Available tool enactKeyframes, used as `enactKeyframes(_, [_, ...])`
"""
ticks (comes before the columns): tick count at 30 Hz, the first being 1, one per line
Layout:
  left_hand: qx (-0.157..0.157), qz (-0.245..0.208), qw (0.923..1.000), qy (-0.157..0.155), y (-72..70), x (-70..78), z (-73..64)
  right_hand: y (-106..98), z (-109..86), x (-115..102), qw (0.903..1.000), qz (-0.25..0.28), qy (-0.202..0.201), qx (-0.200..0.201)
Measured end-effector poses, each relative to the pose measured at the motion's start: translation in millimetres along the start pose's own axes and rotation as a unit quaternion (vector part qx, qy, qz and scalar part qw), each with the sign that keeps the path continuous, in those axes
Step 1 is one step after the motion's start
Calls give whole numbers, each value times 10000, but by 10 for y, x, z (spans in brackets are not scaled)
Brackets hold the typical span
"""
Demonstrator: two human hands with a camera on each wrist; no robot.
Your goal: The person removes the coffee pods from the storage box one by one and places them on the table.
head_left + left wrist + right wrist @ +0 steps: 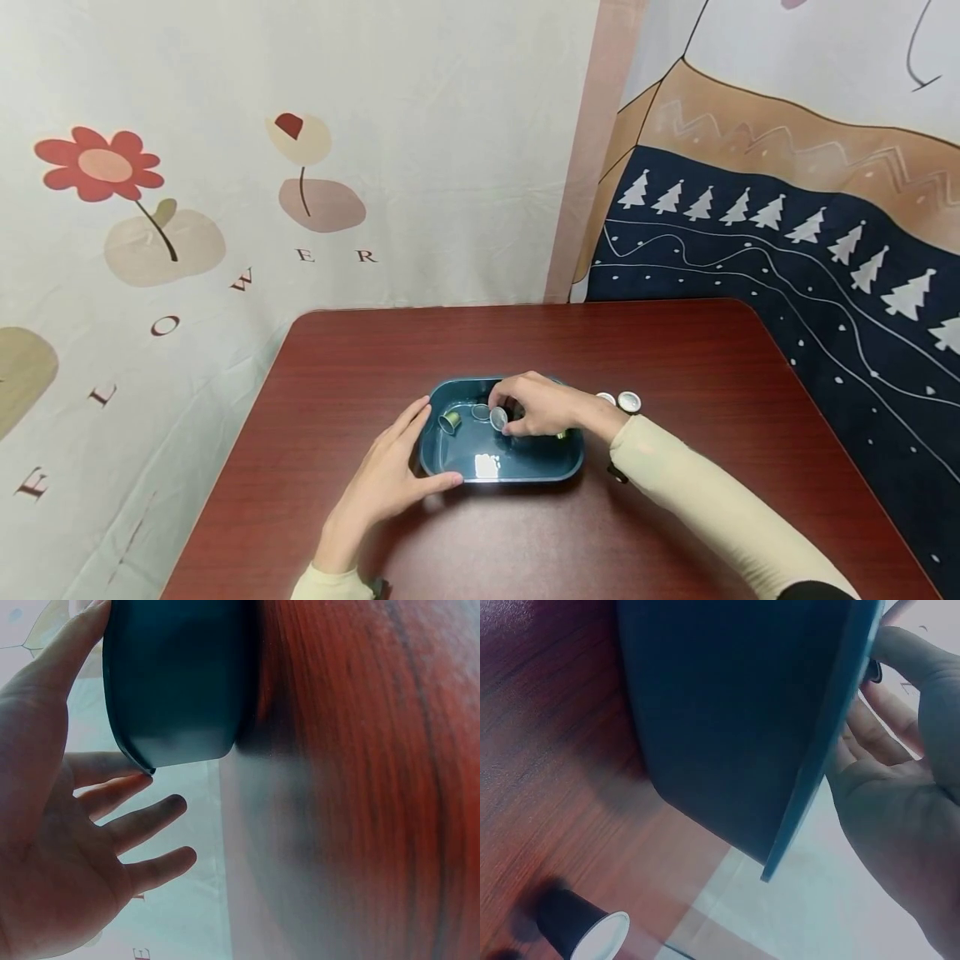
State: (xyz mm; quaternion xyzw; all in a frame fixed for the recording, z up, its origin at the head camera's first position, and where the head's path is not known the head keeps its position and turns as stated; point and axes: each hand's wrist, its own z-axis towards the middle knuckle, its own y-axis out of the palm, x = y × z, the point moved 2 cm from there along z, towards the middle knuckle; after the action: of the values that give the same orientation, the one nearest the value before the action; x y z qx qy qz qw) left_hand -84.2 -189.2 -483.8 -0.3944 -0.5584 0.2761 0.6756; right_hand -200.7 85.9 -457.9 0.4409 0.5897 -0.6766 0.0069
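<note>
A dark teal tray (450, 468) sits on the table, with small coffee capsules inside it. My right hand (543, 406) reaches in over the far side and pinches a capsule (498, 418) by thumb and fingers, its pale round lid facing outward. Left of that, a green capsule (449, 422) lies on its side, and another round-lidded capsule (480, 412) is close by. My left hand (386, 471) touches the tray's left end with spread, mostly straight fingers, the thumb along the near rim. In the right wrist view the tray wall hides part of the fingertips.
Right of the tray, capsules (629, 402) with white lids stand on the reddish-brown table (360, 350), partly behind my right wrist. A dark capsule (577, 922) there shows its white lid. Printed curtains (450, 167) hang beyond the table's far edge.
</note>
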Motion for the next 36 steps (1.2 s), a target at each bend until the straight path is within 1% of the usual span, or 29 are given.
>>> enactKeyframes(4, [34,25,10000,33,7,-7,2,-32,-27,-1,9995,189,-197,127])
enactKeyframes(9, [17,30,10000,1,6,-7,6,-51,-58,8,9986,416,-186,255])
enactKeyframes(14, [-24,41,10000,-55,3,-3,13,-55,-73,27,9978,524,-201,349])
enactKeyframes(29, [-28,35,10000,-36,8,-10,23,-76,-147,26,9931,1090,91,433])
enactKeyframes(36, [-88,15,9999,-143,10,-11,14,-74,-189,69,9911,1220,7,528])
